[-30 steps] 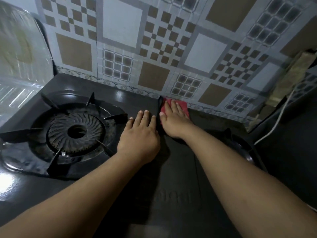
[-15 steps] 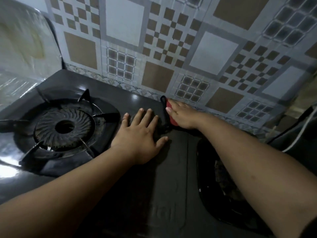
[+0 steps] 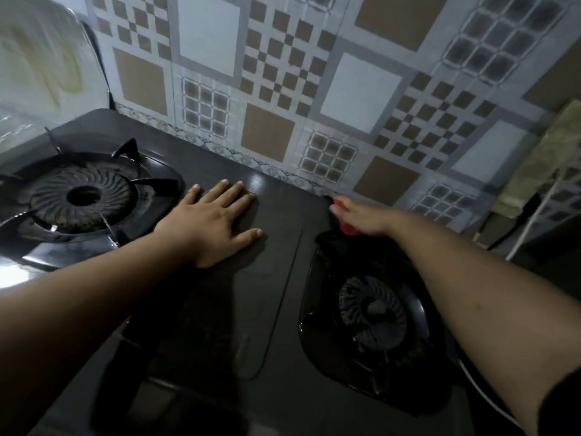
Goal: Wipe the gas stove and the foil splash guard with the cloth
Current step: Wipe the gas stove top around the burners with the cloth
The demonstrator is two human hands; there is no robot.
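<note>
The black two-burner gas stove [image 3: 276,278] fills the lower half of the view. My left hand [image 3: 210,221] lies flat on its middle panel, fingers spread, holding nothing. My right hand [image 3: 361,215] presses a red cloth [image 3: 347,227] against the stove's back edge by the wall, above the right burner [image 3: 372,313]; only small bits of the cloth show under the palm. The left burner [image 3: 81,198] sits in its pan support. The foil splash guard [image 3: 41,73] stands at the far left, shiny and stained yellowish.
A patterned tile wall [image 3: 314,89] runs right behind the stove. At the right edge stand a pale greenish cloth or sponge [image 3: 544,162] and a white cable [image 3: 534,221]. The stove's dark front panel stretches toward me.
My right hand has slid the red cloth to the right along the stove's back edge, away from my left hand. The view has shifted so the right burner shows fully.
</note>
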